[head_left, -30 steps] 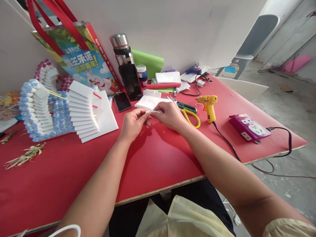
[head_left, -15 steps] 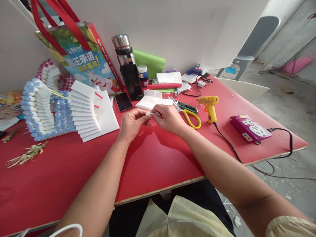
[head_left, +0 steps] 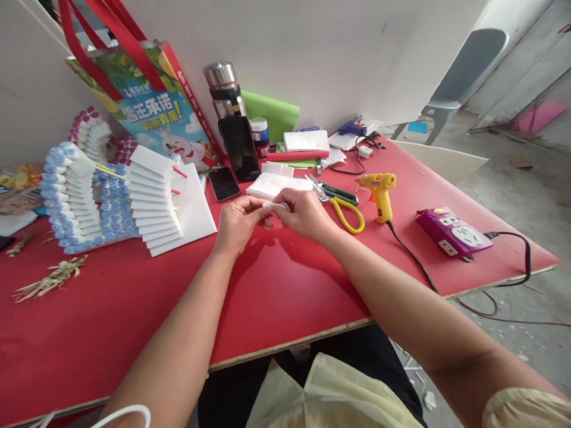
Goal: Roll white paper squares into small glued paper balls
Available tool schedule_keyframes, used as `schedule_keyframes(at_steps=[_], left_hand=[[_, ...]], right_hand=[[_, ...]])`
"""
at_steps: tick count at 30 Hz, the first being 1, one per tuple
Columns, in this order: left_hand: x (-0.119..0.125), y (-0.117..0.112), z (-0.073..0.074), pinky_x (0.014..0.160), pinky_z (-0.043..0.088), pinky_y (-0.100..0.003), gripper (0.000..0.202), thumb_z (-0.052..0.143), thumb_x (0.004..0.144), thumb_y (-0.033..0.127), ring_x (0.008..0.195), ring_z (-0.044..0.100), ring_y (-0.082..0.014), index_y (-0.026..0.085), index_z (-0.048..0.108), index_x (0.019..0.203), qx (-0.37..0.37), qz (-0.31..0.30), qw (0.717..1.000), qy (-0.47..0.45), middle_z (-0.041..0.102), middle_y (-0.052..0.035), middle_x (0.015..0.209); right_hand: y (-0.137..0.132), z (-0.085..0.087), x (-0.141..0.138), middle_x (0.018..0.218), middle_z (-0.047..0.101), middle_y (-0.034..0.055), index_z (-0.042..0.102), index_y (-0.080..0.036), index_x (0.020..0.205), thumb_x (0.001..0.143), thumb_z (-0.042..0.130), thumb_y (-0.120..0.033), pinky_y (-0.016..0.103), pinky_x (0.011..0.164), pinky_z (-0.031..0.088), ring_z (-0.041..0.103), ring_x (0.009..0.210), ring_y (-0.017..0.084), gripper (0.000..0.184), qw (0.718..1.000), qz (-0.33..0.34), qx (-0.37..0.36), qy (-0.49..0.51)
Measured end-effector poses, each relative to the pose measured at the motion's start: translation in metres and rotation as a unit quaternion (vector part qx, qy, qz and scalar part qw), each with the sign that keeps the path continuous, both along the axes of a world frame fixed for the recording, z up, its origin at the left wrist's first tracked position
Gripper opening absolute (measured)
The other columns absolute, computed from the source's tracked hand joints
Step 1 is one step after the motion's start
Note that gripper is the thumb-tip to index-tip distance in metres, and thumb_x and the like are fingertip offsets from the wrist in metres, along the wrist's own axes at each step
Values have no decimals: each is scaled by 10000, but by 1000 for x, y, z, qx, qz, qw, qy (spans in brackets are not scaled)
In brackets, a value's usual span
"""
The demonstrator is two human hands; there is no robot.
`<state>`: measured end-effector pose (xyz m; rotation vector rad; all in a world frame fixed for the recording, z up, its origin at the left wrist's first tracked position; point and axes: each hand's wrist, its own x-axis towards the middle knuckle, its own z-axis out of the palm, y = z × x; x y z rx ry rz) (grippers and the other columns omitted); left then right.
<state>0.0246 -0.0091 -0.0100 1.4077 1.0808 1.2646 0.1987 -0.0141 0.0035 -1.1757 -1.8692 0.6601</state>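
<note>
A small white strip, perhaps paper or tissue (head_left: 277, 205), is pinched between my two hands above the red table. My left hand (head_left: 241, 223) grips its left end with thumb and forefinger. On its right end the fingers of my right hand (head_left: 306, 215) are closed, partly hiding it. Just behind the hands lies a stack of white sheets (head_left: 272, 185). Scissors with yellow handles (head_left: 350, 217) rest right of my right hand, beside a green and black cutter (head_left: 341, 193).
A yellow glue gun (head_left: 379, 193) stands at right, its cord running toward the table's front edge. Beyond it sits a purple power strip (head_left: 455, 235). At left are a folded white and blue craft piece (head_left: 116, 205), a phone (head_left: 223, 183), another propped phone (head_left: 239, 145) and a steel flask (head_left: 222, 77).
Both hands stay in nearly the same place, still pinching the white strip. Slightly more of the strip shows between the fingers. The whole view has shifted a little.
</note>
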Motion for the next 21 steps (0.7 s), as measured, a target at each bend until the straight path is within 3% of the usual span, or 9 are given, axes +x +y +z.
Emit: schedule_keyframes(at_steps=[4,10,16,21], left_hand=[[-2,0,1,553,579,-278,340,852,689,401,532,657,-146,122,738,847,-6,-17,1000,-1,704,-40,676],[-1,0,5,643,625,-316,394,816,739,417,592,694,-159,138,760,1012,-3,-51,999,18,721,-48,763],[3,0,0,583,612,-298,386,802,745,457,548,689,-159,144,755,966,16,-18,999,26,703,-36,744],[2,0,-1,555,599,-298,384,844,694,445,530,681,-163,138,741,898,14,-12,1000,3,715,-41,732]], right_hand=[[0,0,2,668,629,4,680,-158,846,850,545,-212,241,598,329,487,626,122,146,999,29,18,-34],[1,-1,0,665,627,10,661,-159,815,866,560,-247,248,601,324,494,624,128,143,999,10,17,-46],[3,0,1,665,628,12,680,-172,794,845,600,-280,259,593,321,497,615,138,144,998,-46,17,-46],[1,4,3,717,671,20,687,-166,846,855,564,-205,252,625,346,533,658,140,130,999,10,32,-38]])
